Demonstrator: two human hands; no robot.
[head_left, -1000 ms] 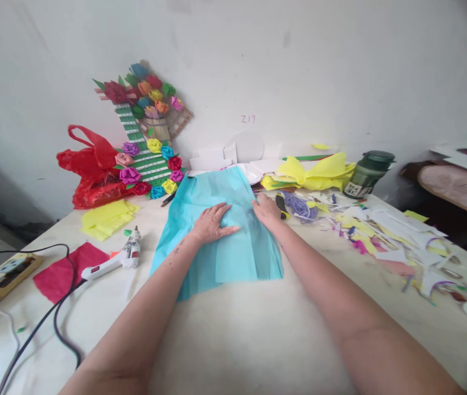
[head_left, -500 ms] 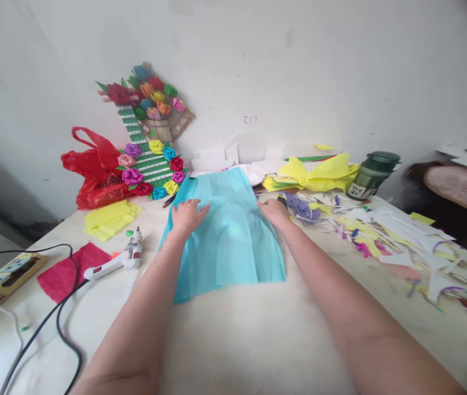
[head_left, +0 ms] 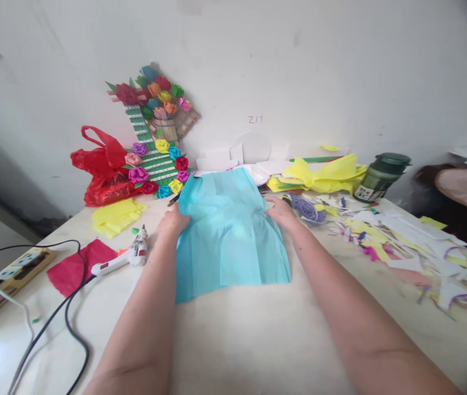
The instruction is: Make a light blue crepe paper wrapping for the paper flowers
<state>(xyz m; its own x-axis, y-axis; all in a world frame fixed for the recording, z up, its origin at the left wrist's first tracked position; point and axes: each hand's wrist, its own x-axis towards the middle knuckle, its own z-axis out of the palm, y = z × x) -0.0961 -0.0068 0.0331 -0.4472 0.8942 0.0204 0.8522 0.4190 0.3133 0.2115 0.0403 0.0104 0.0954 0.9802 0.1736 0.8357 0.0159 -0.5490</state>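
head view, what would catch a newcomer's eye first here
The big light blue tissue sheet spread in the middle of the table, with the left hand at its left edge and the right hand at its right edge. Behind it, a green slatted board covered in colourful paper roses leans on the wall, beside a red plastic bag.

— How are the arms lying?
— Both are stretching forward, bare, converging toward the blue paper sheet (head_left: 229, 236).
— And the hands?
— The left hand (head_left: 173, 221) is gripping its left edge; the right hand (head_left: 281, 211) is pinching its right edge.
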